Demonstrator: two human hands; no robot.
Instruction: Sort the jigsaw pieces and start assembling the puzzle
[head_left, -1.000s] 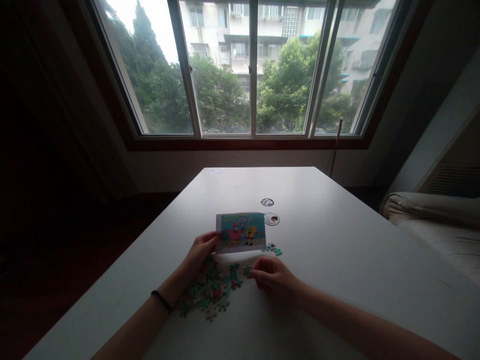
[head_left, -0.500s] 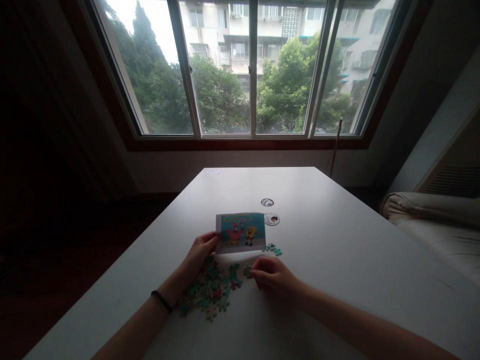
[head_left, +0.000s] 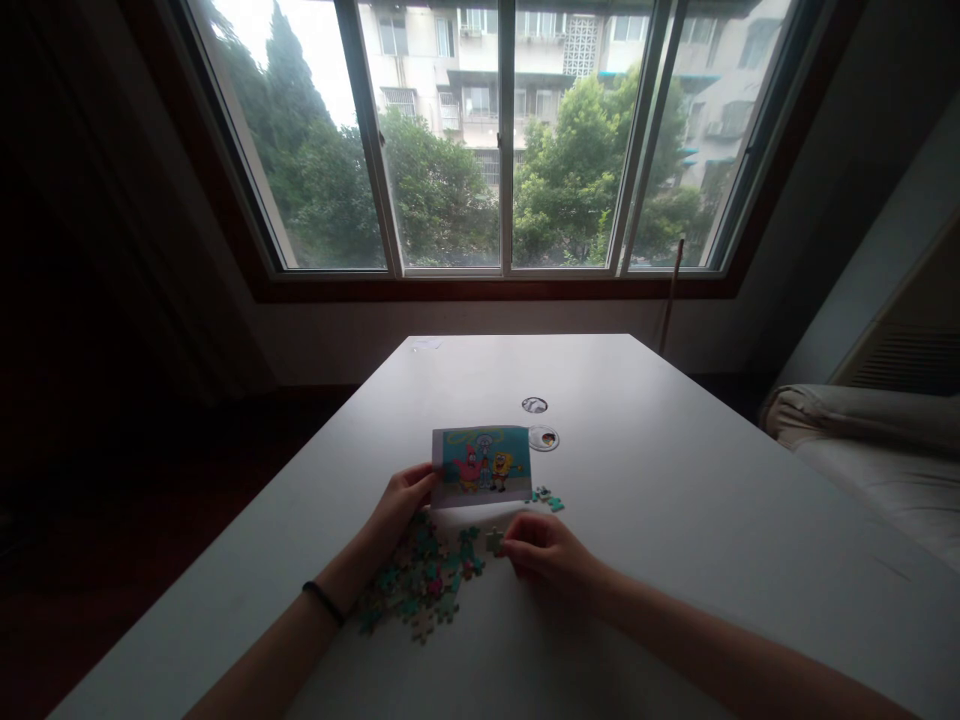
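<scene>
A picture card (head_left: pixel 480 466) with cartoon figures on a blue-green ground is tilted up over the table, its left edge pinched in my left hand (head_left: pixel 406 495). My right hand (head_left: pixel 546 548) is closed, thumb and fingertips pinching a pale greenish jigsaw piece (head_left: pixel 493 541). Below the card and beside my left wrist lies a loose heap of jigsaw pieces (head_left: pixel 420 580), mostly green and teal with some pink. A smaller group of pieces (head_left: pixel 553 499) sits just past the card's lower right corner, partly hidden by it.
The white table (head_left: pixel 675 500) stretches toward a wide window. Two round stickers (head_left: pixel 544 438) lie or are stuck behind the card. A scrap of clear or white film (head_left: pixel 426 344) is at the far left corner. To the right stands a pale padded seat (head_left: pixel 862 425).
</scene>
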